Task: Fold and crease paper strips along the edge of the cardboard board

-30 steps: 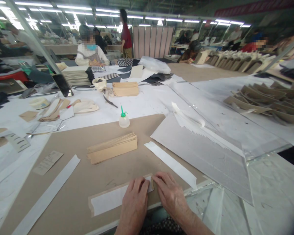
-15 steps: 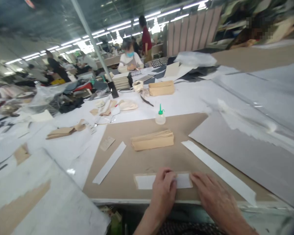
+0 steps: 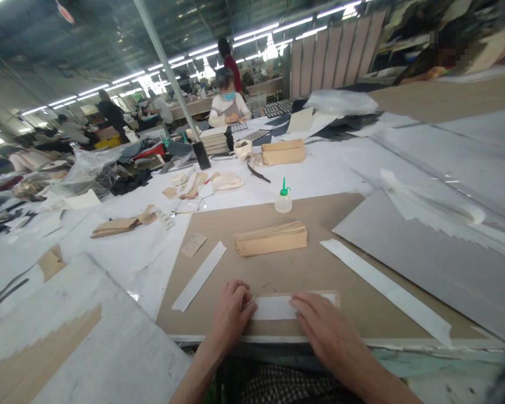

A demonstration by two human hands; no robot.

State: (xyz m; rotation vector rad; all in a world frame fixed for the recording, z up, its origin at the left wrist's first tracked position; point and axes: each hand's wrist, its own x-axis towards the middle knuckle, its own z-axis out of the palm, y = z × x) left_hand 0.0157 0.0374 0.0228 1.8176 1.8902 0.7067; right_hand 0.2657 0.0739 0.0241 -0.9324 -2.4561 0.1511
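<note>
A white strip (image 3: 273,308) lies on a slightly larger tan piece (image 3: 337,300) near the front edge of the brown board. My left hand (image 3: 231,310) is at its left end, fingers curled and thumb against the strip, covering that end. With fingers stretched out, my right hand (image 3: 322,317) rests flat on the strip right of its middle. Behind them lies a stack of tan strips (image 3: 271,241). A white strip of tape (image 3: 200,275) is stuck to the board on the left, and a longer white strip (image 3: 387,292) on the right.
A small bottle with a green nozzle (image 3: 283,199) stands at the back of the brown board (image 3: 210,219). A grey sheet (image 3: 425,264) overlaps its right side. Farther back are tan bundles (image 3: 283,152), a metal pole (image 3: 168,70) and a seated co-worker (image 3: 229,104).
My left hand has slid left from the strip's middle to its left end. My right hand has moved left from the right end onto the strip. The view has shifted slightly.
</note>
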